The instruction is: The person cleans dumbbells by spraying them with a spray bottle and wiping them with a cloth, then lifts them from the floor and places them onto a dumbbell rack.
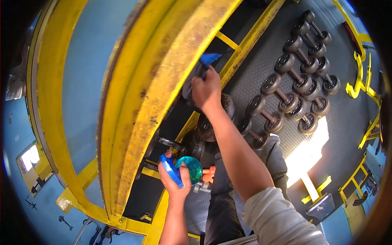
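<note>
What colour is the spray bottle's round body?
The body of the spray bottle is see-through teal, a blue-green; it shows best in the head view.

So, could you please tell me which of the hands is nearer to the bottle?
Left: the left hand holds the bottle, while the right hand is apart from it, higher in view beside the frame.

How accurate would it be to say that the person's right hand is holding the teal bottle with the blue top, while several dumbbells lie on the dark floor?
Not quite: the head view shows that it is the left hand that holds the teal bottle with the blue top, while several dumbbells lie on the dark floor.
</note>
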`<action>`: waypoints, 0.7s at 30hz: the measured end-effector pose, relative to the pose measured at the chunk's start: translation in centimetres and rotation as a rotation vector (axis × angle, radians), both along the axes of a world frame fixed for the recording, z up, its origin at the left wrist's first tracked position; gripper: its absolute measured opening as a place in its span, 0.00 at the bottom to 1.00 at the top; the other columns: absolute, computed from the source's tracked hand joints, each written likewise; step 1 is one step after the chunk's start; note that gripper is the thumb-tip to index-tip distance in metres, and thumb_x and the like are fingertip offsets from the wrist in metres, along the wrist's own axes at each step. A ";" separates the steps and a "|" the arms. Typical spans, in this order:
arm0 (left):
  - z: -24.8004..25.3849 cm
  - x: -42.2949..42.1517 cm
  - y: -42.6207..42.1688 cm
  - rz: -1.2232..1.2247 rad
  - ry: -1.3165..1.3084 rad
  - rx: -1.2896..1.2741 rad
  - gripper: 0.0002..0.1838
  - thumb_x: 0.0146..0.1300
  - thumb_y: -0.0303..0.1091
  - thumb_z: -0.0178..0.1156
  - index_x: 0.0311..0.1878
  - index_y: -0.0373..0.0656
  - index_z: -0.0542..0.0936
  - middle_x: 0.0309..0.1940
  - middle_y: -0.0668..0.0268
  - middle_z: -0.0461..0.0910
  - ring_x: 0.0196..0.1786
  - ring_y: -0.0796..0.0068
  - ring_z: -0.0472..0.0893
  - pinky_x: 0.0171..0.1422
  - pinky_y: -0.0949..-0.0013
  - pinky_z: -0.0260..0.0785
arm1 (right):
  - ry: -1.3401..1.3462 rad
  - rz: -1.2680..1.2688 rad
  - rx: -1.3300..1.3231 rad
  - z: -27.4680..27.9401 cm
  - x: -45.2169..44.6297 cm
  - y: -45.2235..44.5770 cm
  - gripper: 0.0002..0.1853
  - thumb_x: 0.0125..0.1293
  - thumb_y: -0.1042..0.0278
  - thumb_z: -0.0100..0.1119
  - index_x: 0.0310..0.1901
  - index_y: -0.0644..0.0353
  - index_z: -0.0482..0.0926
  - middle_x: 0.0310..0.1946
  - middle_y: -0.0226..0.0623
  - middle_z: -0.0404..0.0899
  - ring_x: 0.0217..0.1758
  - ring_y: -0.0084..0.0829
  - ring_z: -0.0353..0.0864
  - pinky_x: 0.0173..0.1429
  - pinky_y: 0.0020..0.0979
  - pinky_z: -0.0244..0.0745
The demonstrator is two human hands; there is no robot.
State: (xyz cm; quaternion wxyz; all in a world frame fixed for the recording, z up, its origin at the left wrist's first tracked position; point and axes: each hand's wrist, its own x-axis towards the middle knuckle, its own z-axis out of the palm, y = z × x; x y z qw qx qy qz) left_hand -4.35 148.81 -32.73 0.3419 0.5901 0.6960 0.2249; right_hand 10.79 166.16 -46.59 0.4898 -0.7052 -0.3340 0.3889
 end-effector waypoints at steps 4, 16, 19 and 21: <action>0.0 -0.4 -0.1 0.044 -0.003 0.045 0.26 0.57 0.29 0.60 0.59 0.31 0.67 0.54 0.48 0.72 0.57 0.51 0.74 0.63 0.56 0.65 | -0.600 0.694 0.086 6.9 -3.9 -3.1 0.26 0.51 0.51 0.62 0.51 0.56 0.79 0.68 0.48 0.62 0.70 0.48 0.60 0.71 0.51 0.56; 0.8 -2.2 -1.3 -0.005 0.013 0.018 0.26 0.60 0.27 0.58 0.62 0.33 0.66 0.59 0.51 0.70 0.61 0.59 0.73 0.62 0.60 0.67 | -0.763 0.630 0.290 4.2 -2.4 2.7 0.29 0.48 0.48 0.65 0.54 0.44 0.77 0.58 0.40 0.73 0.68 0.48 0.65 0.70 0.57 0.53; 0.4 -2.4 -1.3 0.003 0.002 0.046 0.26 0.60 0.28 0.58 0.62 0.33 0.66 0.59 0.52 0.70 0.61 0.60 0.73 0.62 0.61 0.67 | -0.961 0.684 0.362 5.1 -5.0 -2.3 0.31 0.47 0.47 0.67 0.56 0.43 0.76 0.60 0.39 0.72 0.69 0.47 0.63 0.72 0.56 0.51; 0.6 -2.2 -0.9 0.007 -0.025 0.067 0.26 0.60 0.29 0.57 0.62 0.33 0.66 0.60 0.52 0.70 0.61 0.60 0.72 0.62 0.61 0.67 | -1.051 0.758 0.472 3.2 -5.3 -3.9 0.33 0.46 0.46 0.68 0.57 0.42 0.75 0.62 0.38 0.71 0.70 0.46 0.62 0.73 0.55 0.50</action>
